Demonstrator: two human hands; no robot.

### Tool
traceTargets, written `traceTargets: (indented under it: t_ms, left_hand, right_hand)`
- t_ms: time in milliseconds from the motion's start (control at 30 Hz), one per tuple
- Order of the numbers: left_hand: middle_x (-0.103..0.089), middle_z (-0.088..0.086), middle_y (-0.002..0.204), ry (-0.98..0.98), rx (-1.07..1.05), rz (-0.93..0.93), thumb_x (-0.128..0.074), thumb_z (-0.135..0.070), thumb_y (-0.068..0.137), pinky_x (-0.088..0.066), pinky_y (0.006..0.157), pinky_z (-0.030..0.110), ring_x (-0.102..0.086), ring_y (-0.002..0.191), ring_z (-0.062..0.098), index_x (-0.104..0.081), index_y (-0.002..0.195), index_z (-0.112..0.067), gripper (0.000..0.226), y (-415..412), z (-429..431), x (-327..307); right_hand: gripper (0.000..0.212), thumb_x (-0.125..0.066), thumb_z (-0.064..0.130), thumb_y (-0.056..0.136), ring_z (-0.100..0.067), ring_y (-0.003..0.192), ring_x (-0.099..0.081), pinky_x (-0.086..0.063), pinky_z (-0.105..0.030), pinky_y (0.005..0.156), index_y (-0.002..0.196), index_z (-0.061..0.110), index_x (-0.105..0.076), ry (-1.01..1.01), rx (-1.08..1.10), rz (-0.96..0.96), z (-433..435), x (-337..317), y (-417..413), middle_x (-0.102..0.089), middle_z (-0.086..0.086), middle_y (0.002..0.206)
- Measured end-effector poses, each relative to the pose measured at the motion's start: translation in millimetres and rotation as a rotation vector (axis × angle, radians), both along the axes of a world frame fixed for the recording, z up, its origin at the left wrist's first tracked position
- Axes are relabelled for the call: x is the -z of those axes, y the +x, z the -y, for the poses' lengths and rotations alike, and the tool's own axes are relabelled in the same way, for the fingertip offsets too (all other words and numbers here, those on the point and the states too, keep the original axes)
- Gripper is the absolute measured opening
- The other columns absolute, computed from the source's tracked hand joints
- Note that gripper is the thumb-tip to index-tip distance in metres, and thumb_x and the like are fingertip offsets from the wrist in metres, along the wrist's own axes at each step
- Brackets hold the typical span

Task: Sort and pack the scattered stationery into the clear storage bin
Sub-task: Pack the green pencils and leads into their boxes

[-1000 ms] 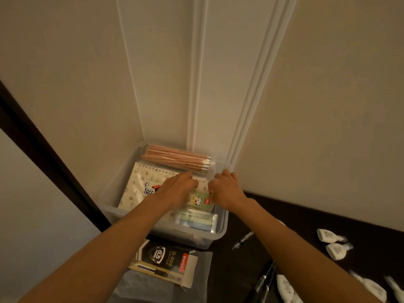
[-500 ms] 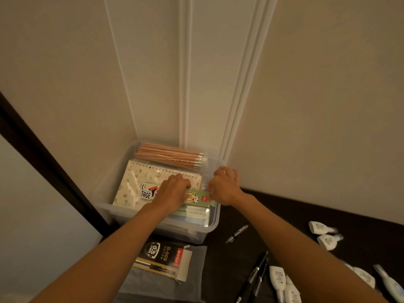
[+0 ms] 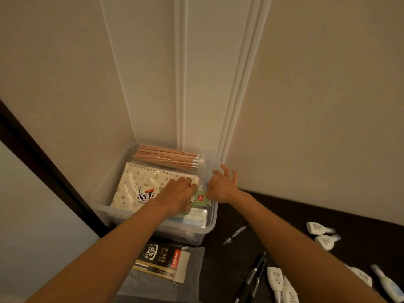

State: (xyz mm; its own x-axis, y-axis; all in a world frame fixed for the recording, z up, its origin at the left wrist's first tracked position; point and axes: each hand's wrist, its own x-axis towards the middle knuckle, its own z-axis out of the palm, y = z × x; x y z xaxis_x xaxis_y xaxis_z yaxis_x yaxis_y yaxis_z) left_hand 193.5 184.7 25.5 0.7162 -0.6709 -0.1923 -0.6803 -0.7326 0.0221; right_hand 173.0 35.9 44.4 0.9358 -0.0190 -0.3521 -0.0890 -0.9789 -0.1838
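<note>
The clear storage bin point(image 3: 105, 189) stands in the wall corner on a dark table. Inside lie a pack of wooden pencils point(image 3: 167, 157) at the back, a patterned spiral notebook point(image 3: 135, 182) and a green panda-print pack point(image 3: 200, 199) on pastel pads. My left hand point(image 3: 177, 193) presses flat on the green pack and the notebook. My right hand point(image 3: 222, 185) hovers at the bin's right rim with fingers spread, holding nothing.
A black 0.5 mm pen box point(image 3: 161, 259) lies on a grey pouch in front of the bin. Black pens point(image 3: 251, 278), a small pen point(image 3: 234, 235) and several white correction-tape dispensers point(image 3: 320, 234) are scattered on the table to the right.
My right hand has opened and drawn back to the bin's right rim. My left hand stays pressed on the green pack.
</note>
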Motion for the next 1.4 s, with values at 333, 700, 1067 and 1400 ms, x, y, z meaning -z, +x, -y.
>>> traceTargets:
  t_ms: [333, 700, 1067, 1400]
  left_hand:
    - [-0.052, 0.004, 0.119, -0.529, -0.208, -0.036, -0.052, -0.009, 0.089, -0.037, 0.084, 0.027, -0.051, 0.106, 0.021, -0.045, 0.123, -0.013, 0.035, -10.7, 21.5, -30.0]
    - [-0.062, 0.006, 0.056, -1.068, -0.358, -0.662, -0.049, 0.005, 0.073, -0.046, 0.056, 0.027, -0.056, 0.055, 0.022, -0.064, 0.073, -0.002, 0.016, -22.8, 30.8, -119.1]
    - [-0.066, 0.009, 0.094, -1.254, -0.412, -0.825, -0.055, -0.004, 0.073, -0.042, 0.079, 0.035, -0.058, 0.092, 0.020, -0.049, 0.115, -0.011, 0.043, -29.5, 27.0, -125.4]
    - [-0.049, 0.007, 0.088, -1.152, -0.514, -0.661, -0.038, 0.001, 0.089, -0.036, 0.065, 0.028, -0.045, 0.078, 0.012, -0.044, 0.107, -0.005, 0.020, -29.9, 29.3, -105.6]
  right_hand:
    - [0.021, -0.058, 0.016, 0.090, -0.008, 0.088, -0.056, -0.042, -0.015, 0.075, 0.098, -0.001, -0.066, 1.027, 0.432, 0.149, 9.7, -46.6, -8.0, -0.063, -0.004, 0.093]
    - [0.014, -0.060, 0.011, 0.088, 0.001, 0.072, -0.058, -0.043, -0.016, 0.064, 0.091, 0.019, -0.071, 1.259, 0.174, 0.357, 29.9, -115.4, -30.1, -0.069, 0.010, 0.082]
    - [0.019, -0.051, -0.004, 0.089, -0.007, 0.060, -0.054, -0.047, -0.017, 0.059, 0.096, 0.004, -0.067, 1.604, 0.165, 0.263, 27.0, -120.6, -37.4, -0.064, -0.002, 0.072]
    - [0.016, -0.052, -0.001, 0.090, -0.003, 0.059, -0.060, -0.050, -0.015, 0.061, 0.091, 0.005, -0.068, 1.574, 0.348, 0.240, 18.2, -95.9, -41.2, -0.068, 0.002, 0.067]
